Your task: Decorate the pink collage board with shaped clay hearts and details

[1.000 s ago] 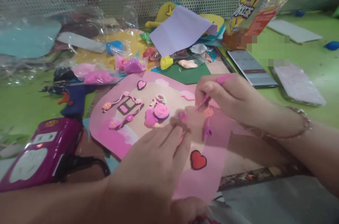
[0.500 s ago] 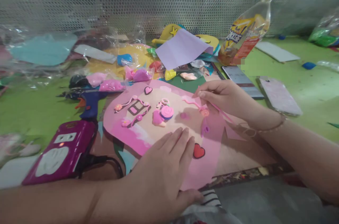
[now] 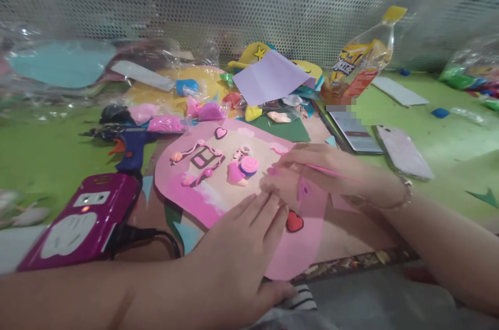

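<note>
My left hand (image 3: 241, 241) lies flat with outstretched fingers on the lower part of a pink and cream craft sheet (image 3: 288, 257). Closed in a pinch, my right hand (image 3: 323, 166) holds a thin pink stick (image 3: 325, 170) low over the sheet's right side, near a small purple dot. Its fingertips and the stick's end are blurred. A red heart (image 3: 295, 221) sits just right of my left fingers. Farther left on the sheet are a pink swirl (image 3: 249, 165), a brown-framed shape (image 3: 206, 157) and a small pink heart (image 3: 221, 133).
A blue glue gun (image 3: 132, 148) and a purple power box (image 3: 83, 221) lie at left. Bagged coloured clay (image 3: 166, 123) and a lilac sheet (image 3: 273, 78) are behind the sheet. A bottle (image 3: 360, 62) and two phones (image 3: 354, 132), (image 3: 405, 152) occupy the right.
My right hand has moved down and slightly left, from the pink strand toward the purple dot, with the stick in it. My left hand keeps its place. The view has shifted slightly.
</note>
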{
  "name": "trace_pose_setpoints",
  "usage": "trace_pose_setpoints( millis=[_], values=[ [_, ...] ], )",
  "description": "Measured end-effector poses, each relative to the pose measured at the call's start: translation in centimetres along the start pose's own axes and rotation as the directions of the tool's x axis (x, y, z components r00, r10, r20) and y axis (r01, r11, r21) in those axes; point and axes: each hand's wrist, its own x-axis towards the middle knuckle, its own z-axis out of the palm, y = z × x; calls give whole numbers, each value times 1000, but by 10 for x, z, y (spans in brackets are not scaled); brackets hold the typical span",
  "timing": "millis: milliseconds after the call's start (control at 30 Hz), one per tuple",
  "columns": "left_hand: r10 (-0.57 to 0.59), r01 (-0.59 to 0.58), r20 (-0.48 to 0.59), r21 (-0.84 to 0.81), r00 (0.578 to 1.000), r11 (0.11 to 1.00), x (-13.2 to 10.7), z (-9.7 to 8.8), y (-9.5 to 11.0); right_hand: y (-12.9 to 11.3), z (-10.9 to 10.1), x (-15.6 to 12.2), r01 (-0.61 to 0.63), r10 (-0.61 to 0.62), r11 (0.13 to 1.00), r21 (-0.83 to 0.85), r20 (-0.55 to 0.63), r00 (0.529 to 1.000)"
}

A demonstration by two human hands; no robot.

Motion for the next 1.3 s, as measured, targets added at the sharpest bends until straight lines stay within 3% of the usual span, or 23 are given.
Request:
trace_pose_setpoints(
  millis=[200, 533, 633, 700, 767, 867, 967, 1100, 1200, 1300],
  values=[
    [35, -34, -21, 24, 999, 999, -1, 0, 0, -1, -3, 2, 58, -50, 994, -89, 94, 994],
    [39, -38, -30, 18, 999, 999, 0, 2, -2, -2, -4, 0, 47, -37, 996, -80, 115, 993],
    [42, -40, -59, 41, 997, 998, -1, 2, -1, 5, -2, -6, -25, 26, 999, 29, -41, 999],
    [67, -58, -92, 95, 994, 994, -3, 1, 1, 13, -2, -9, -110, 151, 977, 182, -230, 961],
    [119, -98, -118, 172, 986, 980, -6, 1, 3, 20, -1, -9, -154, 257, 935, 318, -313, 914],
    [203, -171, -115, 242, 972, 955, -8, 2, 6, 24, 2, -6, -178, 306, 881, 438, -241, 921],
    [200, -174, -101, 221, 975, 960, -7, 1, 5, 21, 9, -1, -139, 275, 859, 493, -215, 937],
    [195, -173, -86, 208, 977, 963, -6, 2, 1, 13, 15, 2, -116, 252, 900, 420, -284, 925],
    [232, -198, -112, 252, 966, 947, -6, 9, -4, 6, 10, -1, -203, 307, 906, 371, -247, 919],
    [303, -234, -165, 339, 939, 911, -6, 17, -7, 3, 6, -6, -161, 227, 944, 288, -211, 951]
  ],
)
